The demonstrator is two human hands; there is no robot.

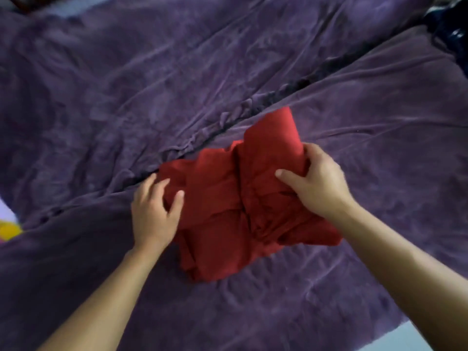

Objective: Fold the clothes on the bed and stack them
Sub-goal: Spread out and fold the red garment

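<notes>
- Head view: found the red garment [228, 211] bunched and part-folded on the bed [101, 97], lying on the purple cover just this side of a long crease, near the middle.
- Had the right grip [316, 183] closed round the garment's far right fold, thumb across the top, fingers curled behind, cloth gathered between them. Probably held so to bring that raised flap over the rest.
- Had the left grip [154, 214] resting on the garment's left edge, fingers loosely spread and bent, thumb on the cloth. Could not tell whether any cloth was pinched. Likely there to pin that side down while the other side was turned.
- Made out the garment between the two grips, touching both, with its bulk spilling nearer than either.
- Judged the fold unfinished: layers rumpled, edges uneven, no stack in sight.
- Noted a dark bundle [445, 26] at the far right corner and a yellow patch [10, 230] at the left edge, both well apart from the garment.
</notes>
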